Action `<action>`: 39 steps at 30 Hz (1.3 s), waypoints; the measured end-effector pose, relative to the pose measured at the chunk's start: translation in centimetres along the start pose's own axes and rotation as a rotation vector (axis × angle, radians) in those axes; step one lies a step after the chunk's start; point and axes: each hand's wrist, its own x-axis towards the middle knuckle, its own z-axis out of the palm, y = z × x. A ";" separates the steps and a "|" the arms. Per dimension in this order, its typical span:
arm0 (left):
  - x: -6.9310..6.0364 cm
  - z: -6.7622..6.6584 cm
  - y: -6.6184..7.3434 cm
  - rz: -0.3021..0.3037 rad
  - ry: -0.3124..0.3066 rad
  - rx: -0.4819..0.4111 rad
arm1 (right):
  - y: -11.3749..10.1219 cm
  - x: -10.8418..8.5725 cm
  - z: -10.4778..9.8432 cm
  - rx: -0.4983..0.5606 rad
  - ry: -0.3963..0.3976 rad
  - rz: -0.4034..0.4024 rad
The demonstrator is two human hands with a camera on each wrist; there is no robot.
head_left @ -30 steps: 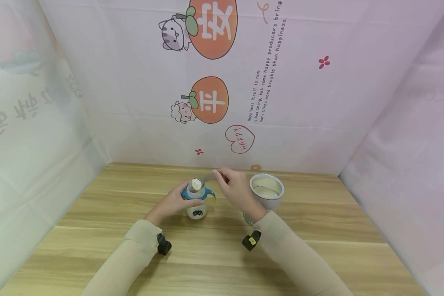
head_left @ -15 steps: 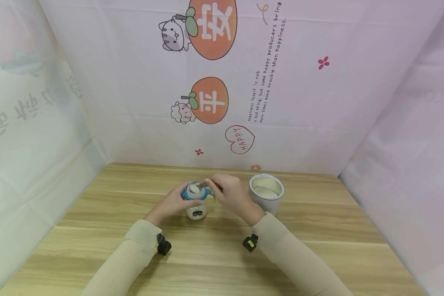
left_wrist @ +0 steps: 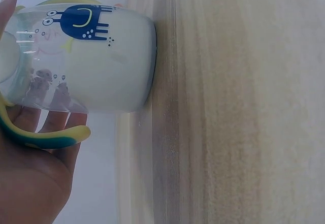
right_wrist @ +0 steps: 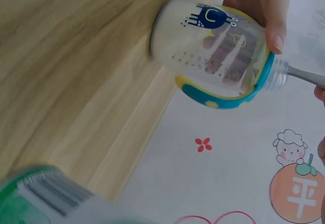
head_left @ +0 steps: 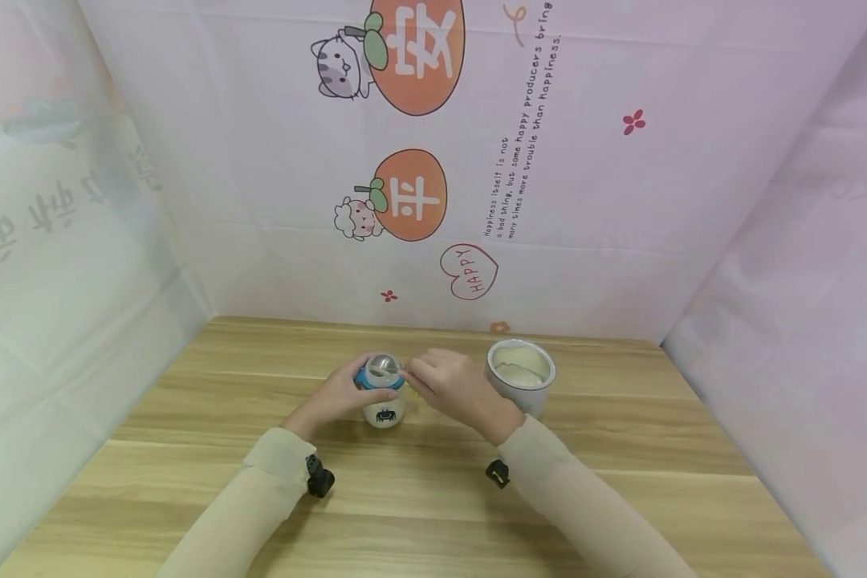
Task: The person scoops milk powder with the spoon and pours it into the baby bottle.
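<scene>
A clear bottle (head_left: 385,411) with a blue collar, handles and a crab print stands upright, holding whitish contents. My left hand (head_left: 341,395) grips it around the collar; in the left wrist view the fingers wrap behind the bottle (left_wrist: 101,61) near a yellow-green handle (left_wrist: 56,137). My right hand (head_left: 457,389) pinches a metal spoon (head_left: 385,367) whose bowl is at the bottle's mouth. The spoon's handle (right_wrist: 307,76) enters the neck in the right wrist view. Right of that hand stands an open tub (head_left: 526,397) of pale powder.
The wooden table (head_left: 405,514) meets a printed cloth backdrop (head_left: 563,281) at its back edge, with cloth at both sides. Part of a container with a green label and barcode (right_wrist: 56,191) shows low in the right wrist view.
My right hand has lowered and turned, tilting the spoon from above the bottle into its mouth. White powder seen heaped on the spoon no longer shows there. My left hand holds still.
</scene>
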 end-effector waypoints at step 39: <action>0.3 0.0 -0.4 0.011 -0.006 0.033 | -0.1 -0.2 -0.9 -0.127 -0.029 -0.111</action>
